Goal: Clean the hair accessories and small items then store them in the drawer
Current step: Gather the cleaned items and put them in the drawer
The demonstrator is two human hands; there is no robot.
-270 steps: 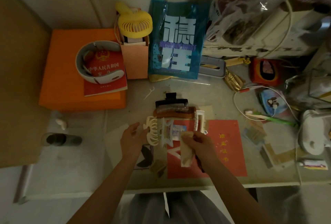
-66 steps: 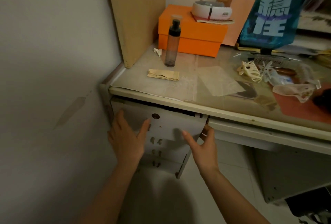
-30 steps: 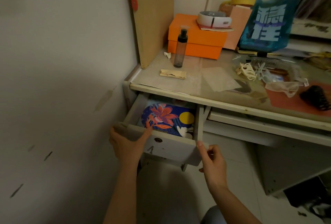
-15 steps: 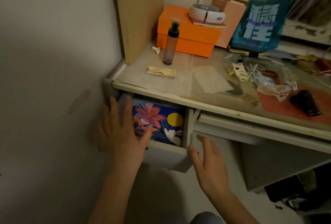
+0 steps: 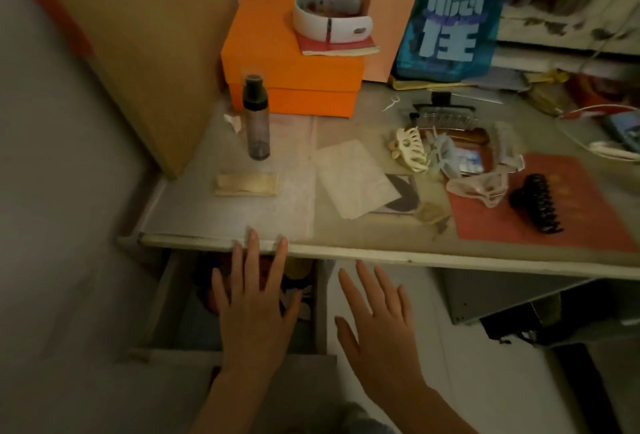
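The drawer [image 5: 320, 298] under the desk's left end stands pulled out, and a colourful item lies inside it. My left hand [image 5: 254, 309] hovers flat over the drawer with fingers spread, holding nothing. To its right, my right hand [image 5: 375, 322] is also spread and empty, beside the drawer's right wall. On the desk lie several hair clips: a cream claw clip [image 5: 410, 149], a pale blue one [image 5: 445, 158], a clear pinkish one [image 5: 479, 187], a black one [image 5: 536, 206] and a dark one [image 5: 445, 116] further back.
A dark spray bottle [image 5: 256, 118] stands by the orange box [image 5: 291, 76]. A folded cloth [image 5: 247, 184] and a tissue sheet [image 5: 356, 177] lie near the desk's front edge [image 5: 381, 255]. A blue bag [image 5: 450, 17] and clutter fill the back right. A wooden board [image 5: 145, 35] leans at left.
The view has risen above the desk. Both hands have let go of the drawer front and lifted, now spread flat over and beside the pulled-out drawer.
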